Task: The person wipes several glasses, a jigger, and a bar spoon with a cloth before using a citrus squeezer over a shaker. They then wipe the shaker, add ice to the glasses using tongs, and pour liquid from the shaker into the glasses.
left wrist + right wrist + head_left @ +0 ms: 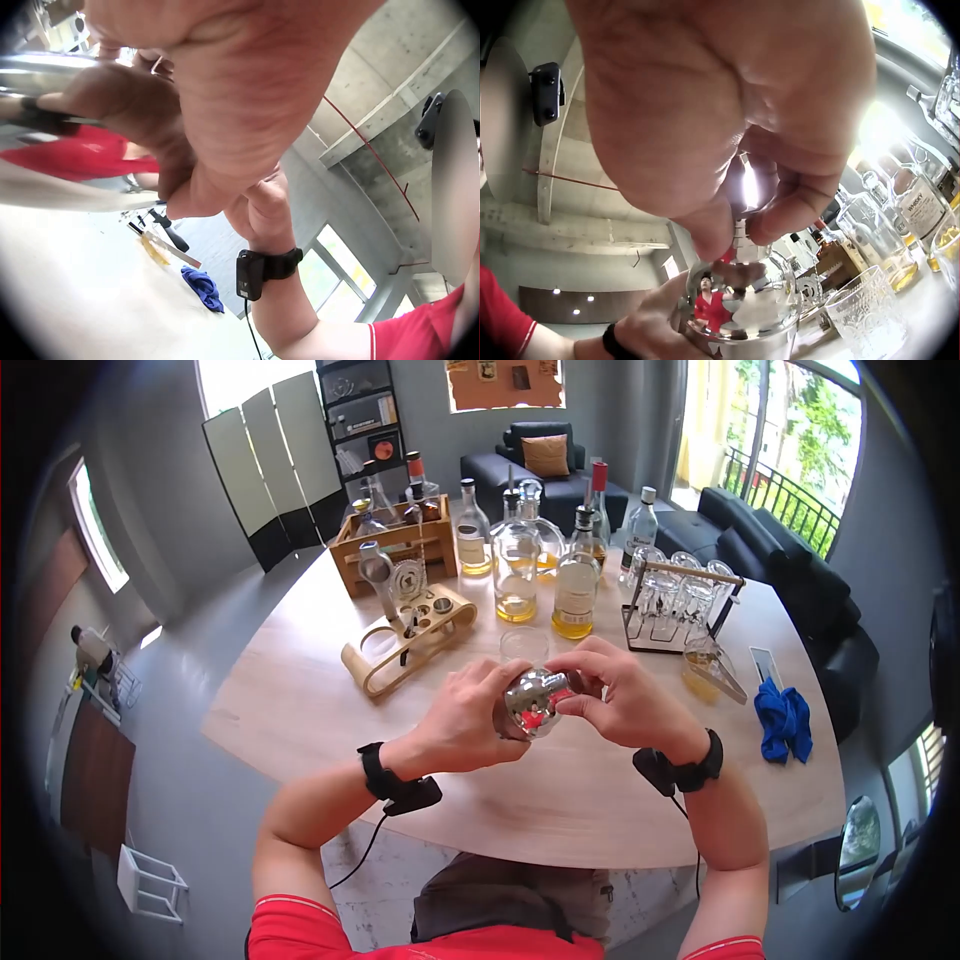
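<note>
A shiny metal cocktail shaker (533, 707) is held over the front middle of the table, its narrow top tilted toward the right. My left hand (465, 715) grips the rounded body from the left side. From the right, my right hand (637, 695) pinches the shaker's cap (751, 187) between thumb and curled fingers, which partly hide it. In the right wrist view the domed shoulder (739, 311) lies just below those fingertips and reflects a red shirt. Just beyond the shaker stands a patterned clear glass (862, 311).
Several bottles, one a labelled bottle (575, 595), stand behind the glass. At left are a wooden bar-tool stand (440, 622) and a wooden bottle crate (345, 565). A glass rack (655, 645), a jar with tongs (705, 675) and a blue cloth (783, 722) occupy the right.
</note>
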Demonstrator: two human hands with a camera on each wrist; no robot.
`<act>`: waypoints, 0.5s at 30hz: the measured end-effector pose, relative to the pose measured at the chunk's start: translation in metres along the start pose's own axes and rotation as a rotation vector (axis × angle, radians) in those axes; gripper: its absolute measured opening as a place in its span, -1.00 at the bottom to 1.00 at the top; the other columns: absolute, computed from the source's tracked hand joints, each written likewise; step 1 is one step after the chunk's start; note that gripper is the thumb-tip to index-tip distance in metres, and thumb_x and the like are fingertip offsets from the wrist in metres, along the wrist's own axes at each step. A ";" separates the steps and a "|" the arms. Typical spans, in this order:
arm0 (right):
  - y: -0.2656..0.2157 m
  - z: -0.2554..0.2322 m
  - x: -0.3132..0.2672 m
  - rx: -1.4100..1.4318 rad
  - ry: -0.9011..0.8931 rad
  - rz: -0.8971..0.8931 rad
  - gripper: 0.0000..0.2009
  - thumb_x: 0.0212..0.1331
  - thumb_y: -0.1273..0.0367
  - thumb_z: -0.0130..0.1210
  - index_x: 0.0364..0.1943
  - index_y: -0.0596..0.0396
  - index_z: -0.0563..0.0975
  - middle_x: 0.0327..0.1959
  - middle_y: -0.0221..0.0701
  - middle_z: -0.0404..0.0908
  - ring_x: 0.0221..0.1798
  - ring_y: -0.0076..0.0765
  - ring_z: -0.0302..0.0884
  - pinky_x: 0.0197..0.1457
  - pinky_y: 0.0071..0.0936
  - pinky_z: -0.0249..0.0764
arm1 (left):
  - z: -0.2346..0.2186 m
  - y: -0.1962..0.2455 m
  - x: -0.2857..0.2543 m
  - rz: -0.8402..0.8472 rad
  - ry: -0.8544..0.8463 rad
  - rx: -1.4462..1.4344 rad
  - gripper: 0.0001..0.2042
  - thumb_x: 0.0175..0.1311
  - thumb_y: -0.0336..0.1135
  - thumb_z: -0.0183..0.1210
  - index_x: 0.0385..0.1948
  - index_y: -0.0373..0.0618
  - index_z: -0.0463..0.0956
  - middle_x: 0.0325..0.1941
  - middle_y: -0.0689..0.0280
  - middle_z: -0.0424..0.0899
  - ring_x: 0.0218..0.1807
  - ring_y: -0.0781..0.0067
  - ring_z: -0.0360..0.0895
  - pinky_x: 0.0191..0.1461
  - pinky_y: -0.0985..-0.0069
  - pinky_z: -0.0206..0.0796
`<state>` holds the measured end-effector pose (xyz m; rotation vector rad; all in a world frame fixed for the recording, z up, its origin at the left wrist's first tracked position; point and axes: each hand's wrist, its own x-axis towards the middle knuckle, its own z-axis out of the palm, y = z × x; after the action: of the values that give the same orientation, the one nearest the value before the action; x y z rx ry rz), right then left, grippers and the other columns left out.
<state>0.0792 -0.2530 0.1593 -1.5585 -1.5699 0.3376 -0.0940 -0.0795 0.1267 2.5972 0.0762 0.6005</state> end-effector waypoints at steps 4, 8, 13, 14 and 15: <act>-0.003 0.016 0.004 -0.029 -0.035 -0.031 -0.63 0.14 0.54 0.34 0.06 0.14 0.61 -0.20 -0.34 0.51 -0.30 -0.41 0.55 -0.23 -0.46 0.50 | 0.004 -0.013 -0.017 0.101 0.145 0.075 -0.21 -0.18 -0.25 0.47 0.27 -0.01 0.37 -0.04 0.15 0.53 0.03 0.04 0.48 0.13 0.17 0.28; 0.002 0.031 0.005 0.003 0.135 -0.089 -0.56 0.14 0.48 0.37 0.14 0.14 0.56 -0.10 -0.31 0.57 -0.24 -0.44 0.58 -0.22 -0.50 0.54 | -0.018 -0.019 -0.012 0.166 0.256 0.179 -0.22 -0.19 -0.27 0.47 0.24 -0.04 0.38 -0.01 0.16 0.53 0.02 0.06 0.50 0.10 0.18 0.32; 0.024 -0.007 -0.020 -0.063 0.346 0.031 -0.59 0.16 0.46 0.35 0.12 0.12 0.57 0.00 -0.33 0.63 -0.18 -0.48 0.60 -0.18 -0.54 0.54 | -0.072 -0.083 0.002 -0.067 0.682 -0.292 -0.19 -0.01 -0.43 0.49 0.33 -0.14 0.22 0.07 0.19 0.58 0.07 0.37 0.61 0.10 0.36 0.53; 0.035 -0.019 -0.027 -0.061 0.389 0.105 -0.62 0.17 0.45 0.35 0.10 0.13 0.58 -0.01 -0.35 0.65 -0.18 -0.50 0.60 -0.16 -0.55 0.54 | -0.085 -0.089 0.005 -0.105 0.714 -0.407 -0.20 0.05 -0.45 0.48 0.34 -0.18 0.17 0.10 0.20 0.58 0.11 0.41 0.60 0.16 0.40 0.53; 0.044 -0.032 -0.035 -0.059 0.430 0.177 -0.65 0.19 0.44 0.34 0.07 0.15 0.59 -0.03 -0.36 0.67 -0.17 -0.51 0.60 -0.15 -0.55 0.54 | -0.094 -0.099 0.008 -0.123 0.759 -0.453 -0.21 0.08 -0.47 0.46 0.34 -0.23 0.15 0.10 0.19 0.58 0.10 0.43 0.61 0.17 0.44 0.53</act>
<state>0.1259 -0.2885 0.1329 -1.6878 -1.1218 0.0436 -0.1223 0.0502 0.1589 1.8035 0.3004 1.3449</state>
